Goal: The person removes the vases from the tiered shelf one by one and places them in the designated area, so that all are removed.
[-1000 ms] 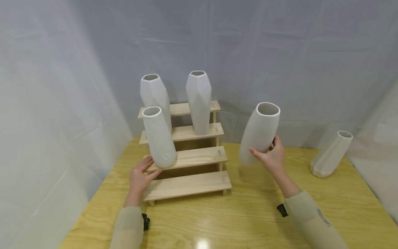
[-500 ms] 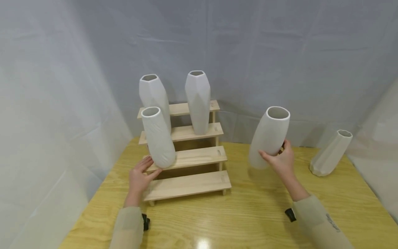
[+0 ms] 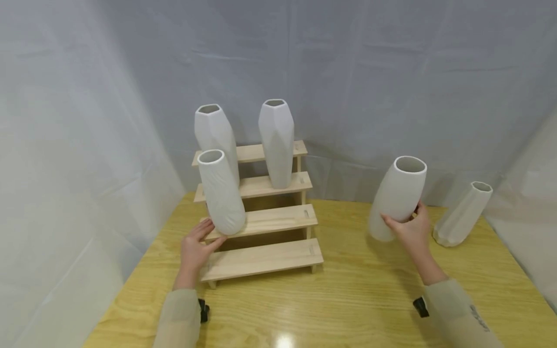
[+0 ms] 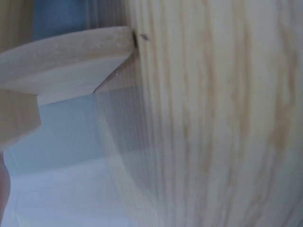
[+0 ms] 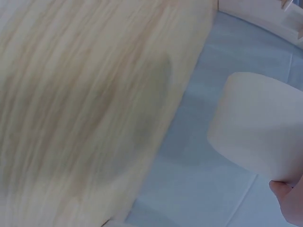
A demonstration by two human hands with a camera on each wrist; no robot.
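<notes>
One vase [image 3: 398, 195] — gripped low by right-hand fingers [image 3: 391, 223].

white smooth vase [image 3: 398, 195], pale wood rack [image 3: 265, 220], yellow wood-grain table [image 3: 348, 295], beige sleeves [image 3: 457, 314]

Close-up and blurred, the left wrist view is filled on its right side by the pale wood grain of the worktop [image 4: 222, 123]. A light wooden shelf [image 4: 61, 61] edge juts in at the upper left, with grey-blue cloth [image 4: 57, 161] below it and a sliver of a finger [image 4: 3, 189] at the far left edge.
</notes>
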